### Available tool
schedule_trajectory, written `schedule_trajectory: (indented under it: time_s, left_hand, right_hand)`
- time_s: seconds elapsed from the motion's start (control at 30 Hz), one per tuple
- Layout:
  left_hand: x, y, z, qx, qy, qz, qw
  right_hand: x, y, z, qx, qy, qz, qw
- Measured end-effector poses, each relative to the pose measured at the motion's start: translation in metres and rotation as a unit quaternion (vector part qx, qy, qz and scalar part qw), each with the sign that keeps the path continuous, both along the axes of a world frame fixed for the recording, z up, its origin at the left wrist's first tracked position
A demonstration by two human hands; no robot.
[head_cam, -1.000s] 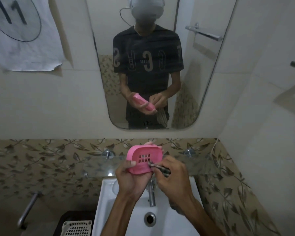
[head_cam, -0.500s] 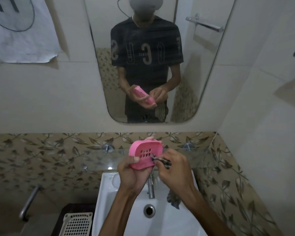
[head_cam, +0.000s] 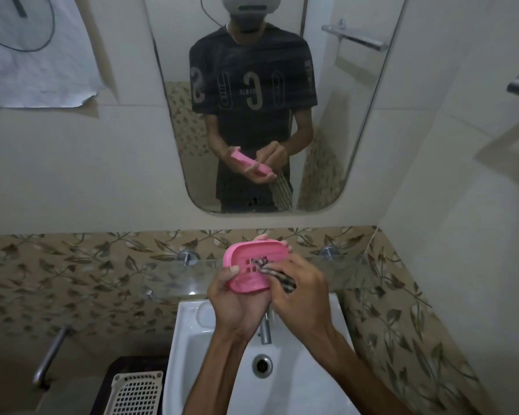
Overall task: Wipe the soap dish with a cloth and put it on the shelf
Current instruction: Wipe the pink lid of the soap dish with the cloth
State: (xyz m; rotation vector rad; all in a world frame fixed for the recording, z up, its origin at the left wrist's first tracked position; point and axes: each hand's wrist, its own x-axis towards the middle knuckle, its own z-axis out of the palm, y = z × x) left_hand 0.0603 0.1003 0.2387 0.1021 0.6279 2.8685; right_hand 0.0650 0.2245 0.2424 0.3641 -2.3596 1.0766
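A pink slotted soap dish [head_cam: 246, 278] is held in front of me over the basin, tilted toward me, with my left hand [head_cam: 237, 304] cupped under it and its thumb on the left rim. My right hand [head_cam: 300, 290] pinches a striped cloth [head_cam: 270, 268] and presses its tip onto the slots in the dish's middle. Most of the cloth is hidden behind my right hand. The glass shelf [head_cam: 342, 272] runs along the wall just behind the dish.
A white basin [head_cam: 189, 339] with a chrome tap [head_cam: 264, 329] and drain [head_cam: 262, 366] lies below my hands. A mirror [head_cam: 270, 100] hangs above. A cream slotted basket [head_cam: 135, 392] sits low left, near a wall pipe [head_cam: 50, 354].
The dish has tipped flatter toward me. The cloth tip has slid from the dish's right edge onto the slots in its middle. The view has dropped slightly.
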Motion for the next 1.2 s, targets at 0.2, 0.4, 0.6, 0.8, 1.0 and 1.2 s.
schedule_trajectory:
  time_s: [0.2,0.4,0.6,0.8,1.0,1.2]
  left_hand:
    - [0.002,-0.002,0.006,-0.011,-0.002,0.009,1.0]
    - [0.002,-0.001,0.008,-0.019,-0.003,0.001,1.0]
    - [-0.001,-0.008,0.001,-0.044,0.012,-0.007,0.999]
    - [-0.003,-0.011,-0.006,-0.037,0.007,-0.014,0.999]
    - [0.001,-0.004,-0.003,-0.034,-0.005,0.017,0.999]
    - [0.002,-0.004,-0.001,-0.053,-0.036,0.019,0.998]
  right_hand:
    - [-0.007,0.011,0.003,0.004,0.001,-0.013,1.0]
    - [-0.01,0.017,0.003,0.005,-0.006,-0.047,0.999]
    - [-0.007,0.02,0.0,0.042,-0.054,-0.024,0.997]
    - [0.004,0.014,-0.011,0.045,-0.09,-0.005,0.995]
    - [0.004,0.01,-0.013,0.035,-0.096,-0.014,0.995]
    - [0.003,0.012,-0.015,0.027,-0.098,-0.035,0.994]
